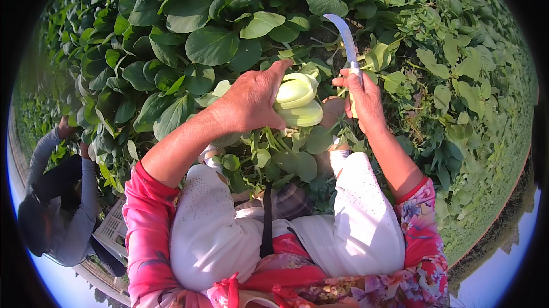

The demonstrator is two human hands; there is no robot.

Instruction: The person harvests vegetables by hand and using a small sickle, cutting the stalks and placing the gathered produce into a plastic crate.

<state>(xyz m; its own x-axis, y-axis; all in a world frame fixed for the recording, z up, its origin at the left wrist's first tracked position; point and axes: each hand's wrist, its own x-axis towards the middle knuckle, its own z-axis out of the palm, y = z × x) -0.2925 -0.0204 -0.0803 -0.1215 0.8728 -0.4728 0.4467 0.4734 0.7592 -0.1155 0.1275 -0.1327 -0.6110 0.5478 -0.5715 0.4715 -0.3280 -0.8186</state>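
My left hand point(255, 98) is wrapped around pale green bok choy point(297, 93), gripping it by its thick stalks. Two rounded bulging parts show, one above the other; whether they belong to one head or two I cannot tell. Their pale ends point to the right. Just right of them, my right hand point(364, 100) grips the light-coloured handle of a curved harvesting knife point(346, 40). Its blade rises away from me, the hooked tip bending left, and is apart from the bok choy. Green leaves point(296, 158) below my left hand partly cover the ground between my feet.
Dense bok choy plants point(212, 44) grow ahead and to the left. Low leafy plants point(463, 63) spread on the right. At the far left another person point(64, 222) crouches with hands among the leaves, beside a white plastic crate point(112, 226). My bent knees point(358, 179) flank the work.
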